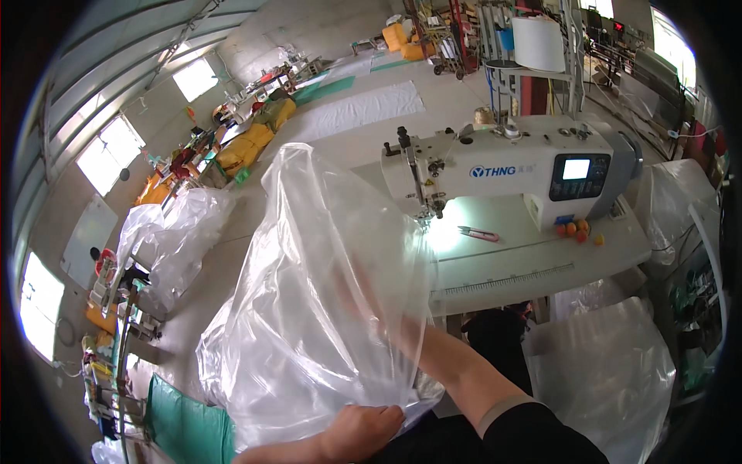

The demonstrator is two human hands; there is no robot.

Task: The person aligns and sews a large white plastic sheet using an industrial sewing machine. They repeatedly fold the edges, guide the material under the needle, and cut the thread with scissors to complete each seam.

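Observation:
A large, clear plastic sheet or bag rises in a tall, crumpled peak in front of me. Close to my body, my left hand is closed on its lower edge. My right forearm reaches up behind or inside the film; my right hand shows only as a blur through it, so its fingers cannot be made out. The plastic's right side reaches the bed of a white sewing machine, beside the needle area. The machine's lamp lights the bed, where a pair of pink-handled thread snips lies.
Small round orange-red objects sit by the machine's base. A ruler scale runs along the table's front. More clear plastic hangs at lower right. A green sheet lies lower left; yellow bundles and a white thread cone stand farther off.

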